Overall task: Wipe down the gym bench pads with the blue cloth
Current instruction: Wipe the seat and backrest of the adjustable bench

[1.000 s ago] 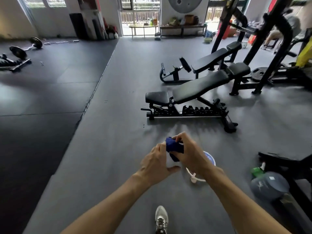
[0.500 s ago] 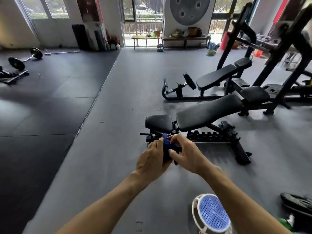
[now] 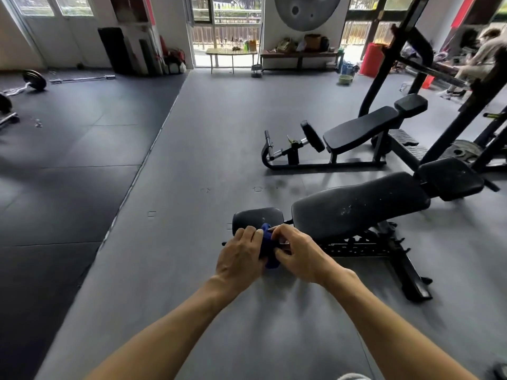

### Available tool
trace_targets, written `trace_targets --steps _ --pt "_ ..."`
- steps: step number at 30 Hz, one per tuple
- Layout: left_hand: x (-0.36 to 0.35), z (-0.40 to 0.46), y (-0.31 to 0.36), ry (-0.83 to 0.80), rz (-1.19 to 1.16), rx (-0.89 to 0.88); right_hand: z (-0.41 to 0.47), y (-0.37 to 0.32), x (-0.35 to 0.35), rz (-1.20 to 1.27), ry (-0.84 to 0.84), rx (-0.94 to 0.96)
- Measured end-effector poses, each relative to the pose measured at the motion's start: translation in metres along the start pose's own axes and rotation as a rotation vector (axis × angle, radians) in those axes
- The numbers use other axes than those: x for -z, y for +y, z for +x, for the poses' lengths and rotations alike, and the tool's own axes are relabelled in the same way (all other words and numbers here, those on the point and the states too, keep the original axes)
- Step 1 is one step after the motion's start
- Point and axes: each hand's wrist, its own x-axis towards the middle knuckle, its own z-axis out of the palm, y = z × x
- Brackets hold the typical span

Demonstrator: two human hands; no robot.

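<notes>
Blue cloth (image 3: 267, 249) bunched into a tight wad, held in the air between both hands, in front of the near gym bench's small seat pad (image 3: 256, 218). Cannot tell whether the cloth touches that pad; it appears to be just short of it.

Left hand (image 3: 241, 256): fingers curled round the wad's left side, back of the hand up. Right hand (image 3: 300, 255): fingers bent, pinching the wad's right side, thumb tucked in near the cloth. Both forearms bare.

Near bench: long back pad (image 3: 359, 204) just right of the seat pad, tilted upward to the right, surface scuffed with pale specks. A smaller head pad (image 3: 450, 178) beyond its upper end. Black frame (image 3: 384, 250) under the pads, standing on grey floor mat (image 3: 214, 160).

Second bench (image 3: 362, 127) behind the near bench, well apart from it, beside a black rack upright (image 3: 395, 53). Barbell plate (image 3: 34, 80) far left of the near bench, on darker matting. Seated person (image 3: 477, 56) at far right behind the rack, blurred.
</notes>
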Motion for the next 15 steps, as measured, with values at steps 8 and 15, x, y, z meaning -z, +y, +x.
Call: trace_targets --steps 8,15 --pt "-0.063 0.119 -0.035 -0.043 -0.051 0.057 0.114 0.076 0.032 0.042 -0.052 -0.026" --pt "-0.138 0.203 -0.046 0.026 -0.102 0.206 0.217 0.165 0.057 0.060 -0.214 0.019"
